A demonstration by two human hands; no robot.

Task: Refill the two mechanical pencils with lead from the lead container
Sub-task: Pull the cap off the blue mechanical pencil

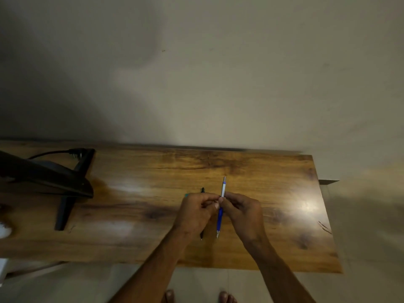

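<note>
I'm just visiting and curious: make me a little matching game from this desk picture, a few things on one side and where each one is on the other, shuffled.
Things:
1. blue and silver pencil
2. black pencil
3. monitor stand
4. bare feet

Places:
A. on the floor, below the near edge of the desk
B. at the left end of the desk
C. between the fingertips of both hands
D. mostly hidden under the left hand

Pairs: 1-C, 2-D, 3-B, 4-A
</note>
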